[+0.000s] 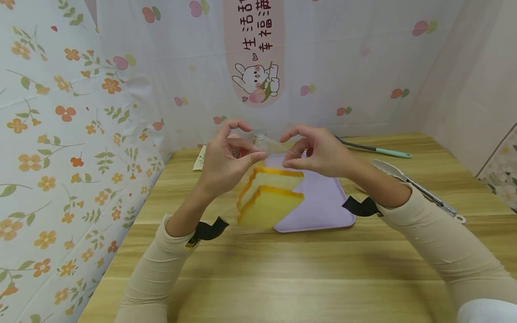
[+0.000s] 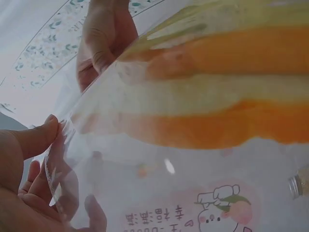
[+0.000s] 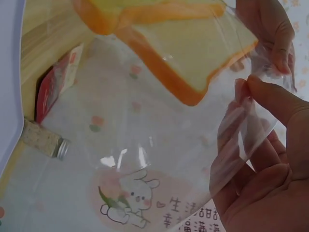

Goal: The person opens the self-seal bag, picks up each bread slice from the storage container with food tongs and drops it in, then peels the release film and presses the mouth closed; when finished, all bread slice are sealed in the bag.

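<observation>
A clear plastic bag [image 3: 135, 159] hangs in the air, with two thick yellow-white bread slices [image 1: 270, 204] with orange crusts showing in its lower part. My left hand [image 1: 226, 166] pinches the bag's upper edge between thumb and fingers. Opposite it, my right hand [image 1: 319, 150] pinches the other side of that edge, a short gap away. In the left wrist view the film bulges out from my left thumb [image 2: 36, 137]. The right wrist view shows my right thumb [image 3: 273, 94] against a fingertip with film between.
Below the bread, a lilac tray [image 1: 323, 202] lies on the wooden table [image 1: 282, 278]. Tongs [image 1: 420, 186] and a mint-handled utensil [image 1: 392, 153] lie to the right. Behind the bag are a small glass jar [image 3: 43, 139] and a red packet [image 3: 53, 87]. Printed curtains hang behind and at left.
</observation>
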Action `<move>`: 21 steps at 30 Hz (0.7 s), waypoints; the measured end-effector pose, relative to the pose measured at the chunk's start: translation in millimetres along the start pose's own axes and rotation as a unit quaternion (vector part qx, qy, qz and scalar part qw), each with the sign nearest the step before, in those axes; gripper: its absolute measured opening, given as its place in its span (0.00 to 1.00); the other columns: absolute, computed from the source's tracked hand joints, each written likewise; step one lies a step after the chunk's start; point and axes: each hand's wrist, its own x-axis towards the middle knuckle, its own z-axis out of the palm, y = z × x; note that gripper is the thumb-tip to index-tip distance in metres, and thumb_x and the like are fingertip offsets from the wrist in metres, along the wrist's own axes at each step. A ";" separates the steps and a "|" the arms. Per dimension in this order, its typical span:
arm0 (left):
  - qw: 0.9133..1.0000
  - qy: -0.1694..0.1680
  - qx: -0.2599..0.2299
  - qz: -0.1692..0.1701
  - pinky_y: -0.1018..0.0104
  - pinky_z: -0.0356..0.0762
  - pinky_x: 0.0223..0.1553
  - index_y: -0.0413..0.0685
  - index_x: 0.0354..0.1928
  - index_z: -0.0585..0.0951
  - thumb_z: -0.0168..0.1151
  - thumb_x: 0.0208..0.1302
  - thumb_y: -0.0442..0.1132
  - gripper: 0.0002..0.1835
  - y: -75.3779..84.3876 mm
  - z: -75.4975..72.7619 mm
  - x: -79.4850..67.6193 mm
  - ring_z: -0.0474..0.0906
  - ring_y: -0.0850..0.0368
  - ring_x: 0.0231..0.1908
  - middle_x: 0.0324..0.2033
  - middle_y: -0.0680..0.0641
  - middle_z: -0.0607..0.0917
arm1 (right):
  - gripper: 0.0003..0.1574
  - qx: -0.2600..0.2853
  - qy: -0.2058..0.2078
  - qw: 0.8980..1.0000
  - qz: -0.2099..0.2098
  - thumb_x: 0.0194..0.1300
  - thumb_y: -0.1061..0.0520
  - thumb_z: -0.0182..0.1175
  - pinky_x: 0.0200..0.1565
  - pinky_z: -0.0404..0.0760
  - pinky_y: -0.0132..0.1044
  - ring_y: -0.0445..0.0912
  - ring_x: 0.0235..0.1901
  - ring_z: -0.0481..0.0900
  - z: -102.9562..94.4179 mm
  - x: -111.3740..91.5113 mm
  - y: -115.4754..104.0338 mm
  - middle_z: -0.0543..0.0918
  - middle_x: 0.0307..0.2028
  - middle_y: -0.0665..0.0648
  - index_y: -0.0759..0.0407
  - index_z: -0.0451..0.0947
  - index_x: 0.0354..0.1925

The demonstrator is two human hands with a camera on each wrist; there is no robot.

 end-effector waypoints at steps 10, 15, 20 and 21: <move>1.000 0.006 -0.008 0.001 0.68 0.73 0.25 0.36 0.48 0.68 0.73 0.54 0.24 0.25 7.0 -4.7 -2.1 0.76 0.54 0.19 0.23 0.43 0.87 | 0.25 0.007 -0.015 1.000 0.014 0.58 0.63 0.72 0.25 0.75 0.33 0.44 0.28 0.84 -7.1 -8.9 13.7 0.89 0.30 0.50 0.63 0.74 0.52; 1.000 0.015 -0.009 0.011 0.67 0.73 0.24 0.37 0.46 0.67 0.73 0.53 0.23 0.25 10.9 -7.7 -3.6 0.75 0.54 0.18 0.23 0.43 0.87 | 0.24 0.003 -0.012 1.000 0.005 0.57 0.64 0.73 0.24 0.73 0.32 0.43 0.28 0.84 -10.0 -16.8 24.5 0.89 0.30 0.50 0.62 0.76 0.50; 0.999 0.019 -0.010 0.026 0.69 0.70 0.21 0.36 0.46 0.66 0.72 0.52 0.22 0.25 13.3 -10.2 -3.7 0.74 0.57 0.17 0.23 0.41 0.87 | 0.22 -0.020 -0.003 1.000 -0.013 0.56 0.65 0.73 0.24 0.74 0.32 0.41 0.27 0.81 -12.2 -25.3 36.8 0.89 0.30 0.48 0.62 0.78 0.49; 0.999 0.018 -0.014 0.027 0.69 0.70 0.21 0.36 0.45 0.66 0.72 0.52 0.22 0.25 13.3 -10.4 -3.6 0.74 0.57 0.18 0.23 0.41 0.87 | 0.23 -0.026 -0.002 0.999 -0.020 0.56 0.65 0.73 0.23 0.74 0.32 0.41 0.26 0.80 -12.4 -26.4 38.8 0.89 0.30 0.47 0.62 0.78 0.49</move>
